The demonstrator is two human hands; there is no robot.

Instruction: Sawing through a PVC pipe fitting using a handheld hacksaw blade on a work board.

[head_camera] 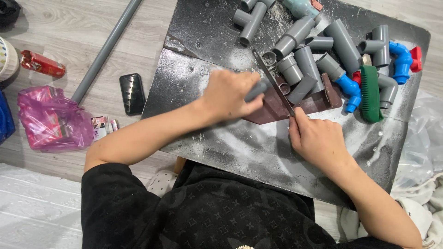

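Observation:
My left hand grips a short grey pipe piece and presses it onto a dark brown block on the black board. My right hand holds the near end of a thin saw blade that runs diagonally away from me across the pipe's end. White dust covers the board around both hands.
Several grey pipe fittings, blue fittings and a green brush lie at the board's far right. On the floor to the left are a long grey pipe, a black phone, a pink bag and a red can.

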